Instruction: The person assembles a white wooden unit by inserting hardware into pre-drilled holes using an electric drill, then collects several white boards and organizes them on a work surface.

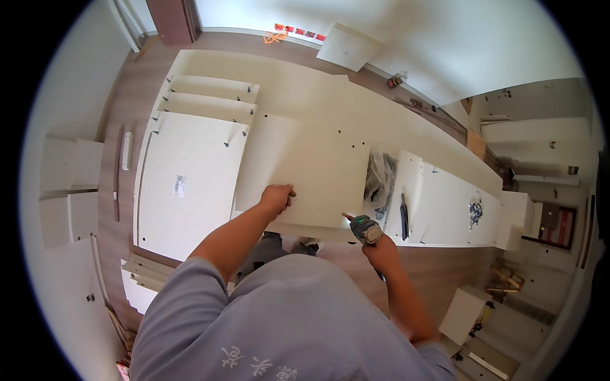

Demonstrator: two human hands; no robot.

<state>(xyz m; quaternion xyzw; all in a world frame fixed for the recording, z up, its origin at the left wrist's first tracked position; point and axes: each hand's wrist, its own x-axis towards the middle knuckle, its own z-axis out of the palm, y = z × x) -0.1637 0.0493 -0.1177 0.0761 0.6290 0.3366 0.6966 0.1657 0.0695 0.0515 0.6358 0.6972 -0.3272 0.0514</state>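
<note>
My right hand [382,253] is wrapped round the grip of a cordless drill [365,229]. Its reddish tip sits at the near right corner of a white panel [305,171], with a light shining there; whether it touches the panel I cannot tell. Over the panel's near left part is my left hand [277,200], its fingers curled together. Anything inside those fingers is hidden or too small to name. Several dark holes dot the panel's far side. To its left lies another white panel [190,184] with a label and blue-grey pegs along its far edge.
Narrower boards [206,105] with pegs lie behind the labelled panel. Right of the middle panel are a clear plastic bag [380,184], a black tool [404,216] and a pile of small fittings [475,213]. An orange cord [275,37] lies by the wall.
</note>
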